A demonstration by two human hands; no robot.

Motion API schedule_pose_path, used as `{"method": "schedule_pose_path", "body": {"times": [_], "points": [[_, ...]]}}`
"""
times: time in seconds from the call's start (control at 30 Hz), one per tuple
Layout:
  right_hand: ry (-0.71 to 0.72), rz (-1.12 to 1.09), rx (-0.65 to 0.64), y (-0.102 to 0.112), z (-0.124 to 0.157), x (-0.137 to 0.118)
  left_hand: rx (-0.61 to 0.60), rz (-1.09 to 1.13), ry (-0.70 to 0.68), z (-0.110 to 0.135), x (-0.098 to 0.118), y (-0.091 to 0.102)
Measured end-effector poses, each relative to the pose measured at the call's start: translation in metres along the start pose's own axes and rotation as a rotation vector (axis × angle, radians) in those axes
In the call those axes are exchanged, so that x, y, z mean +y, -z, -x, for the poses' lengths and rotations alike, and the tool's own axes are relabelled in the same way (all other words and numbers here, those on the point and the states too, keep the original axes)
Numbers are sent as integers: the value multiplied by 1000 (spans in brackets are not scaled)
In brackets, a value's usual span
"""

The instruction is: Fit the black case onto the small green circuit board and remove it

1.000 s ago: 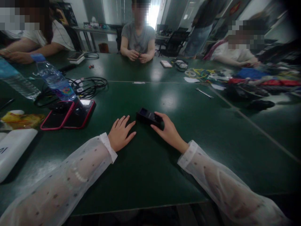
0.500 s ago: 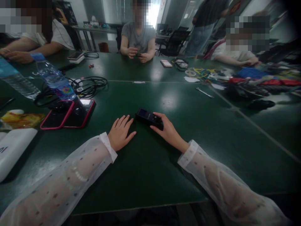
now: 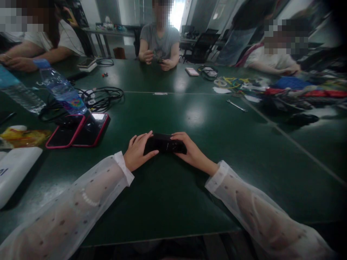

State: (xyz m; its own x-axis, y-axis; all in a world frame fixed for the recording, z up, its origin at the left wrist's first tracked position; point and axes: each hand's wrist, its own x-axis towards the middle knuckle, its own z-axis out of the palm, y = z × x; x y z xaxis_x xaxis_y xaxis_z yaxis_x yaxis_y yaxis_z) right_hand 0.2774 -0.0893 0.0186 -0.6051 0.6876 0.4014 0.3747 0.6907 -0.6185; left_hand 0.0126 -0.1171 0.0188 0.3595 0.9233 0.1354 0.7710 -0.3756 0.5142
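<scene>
A small black handheld device (image 3: 165,143) with buttons toward its right end lies crosswise between my hands, just above or on the green table. My right hand (image 3: 189,150) grips its right end, fingers along the far edge and thumb on the near edge. Around the left end is my left hand (image 3: 138,148), its thumb at the near edge and its fingers over the far side. The device's left part is partly covered by that hand. I cannot tell whether its underside touches the table.
Left of my hands are two red-cased phones (image 3: 90,130), a water bottle (image 3: 61,88), black cables (image 3: 108,95) and a white box (image 3: 18,173). A wrench (image 3: 236,105) and a heap of wires (image 3: 295,90) lie right. A person (image 3: 159,43) sits opposite, handling something small.
My left hand has closed onto the device's left end, where before it lay spread beside it. The device has turned nearly level across the view. The person opposite has moved their hands apart.
</scene>
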Motion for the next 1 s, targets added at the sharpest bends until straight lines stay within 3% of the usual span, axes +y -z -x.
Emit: {"method": "schedule_pose_path", "body": {"times": [0.43,0.7,1.0], "points": [[-100,-93,-21,4,-1,-7,16,187,39,-2,-10,4],[-274,-270,-23,9,-2,-8,-5,191,45,-3,-10,6],[-295,-320,-4,7,-3,-7,0,183,44,-3,-8,7]]}}
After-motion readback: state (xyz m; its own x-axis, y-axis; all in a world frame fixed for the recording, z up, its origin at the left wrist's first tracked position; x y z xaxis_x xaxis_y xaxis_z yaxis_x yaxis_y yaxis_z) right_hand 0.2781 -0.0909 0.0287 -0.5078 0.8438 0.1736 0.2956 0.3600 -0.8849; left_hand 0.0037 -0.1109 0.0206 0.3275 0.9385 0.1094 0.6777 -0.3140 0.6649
